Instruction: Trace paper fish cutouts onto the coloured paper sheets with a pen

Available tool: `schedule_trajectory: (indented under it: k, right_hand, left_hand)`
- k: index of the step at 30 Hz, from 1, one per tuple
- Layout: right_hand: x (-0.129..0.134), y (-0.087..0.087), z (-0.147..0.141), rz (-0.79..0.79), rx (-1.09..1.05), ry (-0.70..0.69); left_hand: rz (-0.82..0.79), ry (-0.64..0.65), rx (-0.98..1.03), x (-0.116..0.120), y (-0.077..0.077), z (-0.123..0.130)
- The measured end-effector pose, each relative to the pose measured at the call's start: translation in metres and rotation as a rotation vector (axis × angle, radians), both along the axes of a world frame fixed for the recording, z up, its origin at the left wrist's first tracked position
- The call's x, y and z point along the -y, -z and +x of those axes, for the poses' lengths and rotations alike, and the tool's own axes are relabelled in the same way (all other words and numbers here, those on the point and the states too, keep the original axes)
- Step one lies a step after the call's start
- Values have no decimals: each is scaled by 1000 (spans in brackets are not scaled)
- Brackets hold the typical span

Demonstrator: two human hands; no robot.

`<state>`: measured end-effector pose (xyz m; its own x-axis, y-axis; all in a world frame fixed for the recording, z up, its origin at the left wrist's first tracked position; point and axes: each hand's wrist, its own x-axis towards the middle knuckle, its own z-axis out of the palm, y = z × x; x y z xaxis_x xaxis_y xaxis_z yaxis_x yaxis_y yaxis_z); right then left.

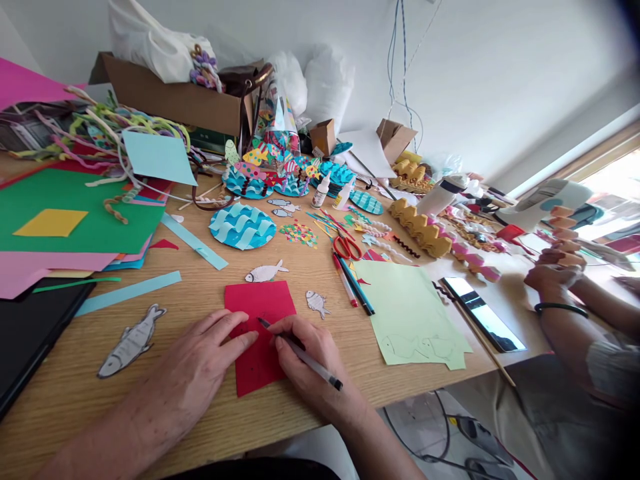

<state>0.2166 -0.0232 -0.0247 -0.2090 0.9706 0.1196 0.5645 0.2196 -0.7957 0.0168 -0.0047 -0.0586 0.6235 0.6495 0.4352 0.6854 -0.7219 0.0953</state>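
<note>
A red sheet of paper [265, 293] lies on the wooden table in front of me, with faint dark lines on it. My right hand [313, 357] grips a pen [317, 367] whose tip touches the sheet near its middle. Spread on the sheet's left side, my left hand [195, 360] rests with its fingers apart and holds nothing. Around the sheet are paper fish cutouts: one [267, 271] above, a small one [317, 303] to the right and a larger one [131, 343] to the left.
Red scissors [347, 247], markers [356, 287], pale green paper [410, 293] and a phone [483, 313] lie to the right. Colored sheets [120, 200] and a black device [30, 340] are at left. Another person's hands [555, 270] hold egg-carton pieces at far right.
</note>
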Motion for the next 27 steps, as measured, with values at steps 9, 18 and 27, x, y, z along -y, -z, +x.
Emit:
schedule_trajectory:
  k: [9, 18, 27]
  right_hand:
    - [0, -2, 0, -6, 5, 20]
    - [-1, -2, 0, -1, 6, 28]
    - [1, -2, 0, -1, 3, 16]
  left_hand:
    - [-15, 3, -12, 0, 0, 0]
    - [-18, -11, -18, 0, 1, 0]
    - [-3, 2, -14, -1, -2, 1]
